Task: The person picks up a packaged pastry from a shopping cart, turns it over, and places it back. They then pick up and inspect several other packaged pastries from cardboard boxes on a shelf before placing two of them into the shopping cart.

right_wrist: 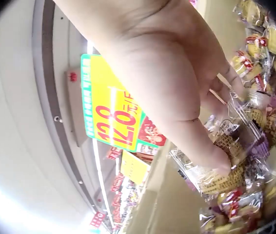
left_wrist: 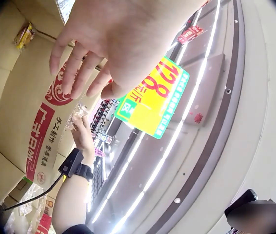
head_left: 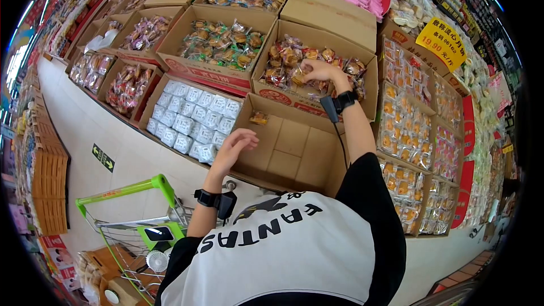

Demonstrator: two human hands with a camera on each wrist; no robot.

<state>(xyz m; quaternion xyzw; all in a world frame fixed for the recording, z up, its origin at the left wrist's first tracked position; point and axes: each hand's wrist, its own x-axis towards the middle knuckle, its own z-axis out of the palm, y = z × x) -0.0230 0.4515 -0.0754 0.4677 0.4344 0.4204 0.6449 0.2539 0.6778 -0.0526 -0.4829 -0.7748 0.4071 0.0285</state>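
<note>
The right hand [head_left: 322, 71] reaches into a cardboard box [head_left: 369, 105] of wrapped pastries; in the right wrist view the thumb and fingers of that hand [right_wrist: 177, 92] pinch a clear-wrapped pastry [right_wrist: 221, 183]. Above the neighbouring, lower box [head_left: 300, 150] the left hand [head_left: 238, 146] hovers with relaxed fingers, holding nothing. One small wrapped pastry [head_left: 259, 117] lies in that lower box near its back left corner. In the left wrist view the left hand [left_wrist: 108, 44] has its fingers spread and touches nothing.
White packets [head_left: 195, 114] fill a box left of the lower box. More pastry boxes [head_left: 221, 42] stand behind, and trays of packaged cakes [head_left: 405, 130] on the right. A green-handled shopping cart [head_left: 127, 188] stands at the lower left. A yellow price sign [head_left: 441, 43] rises at the right.
</note>
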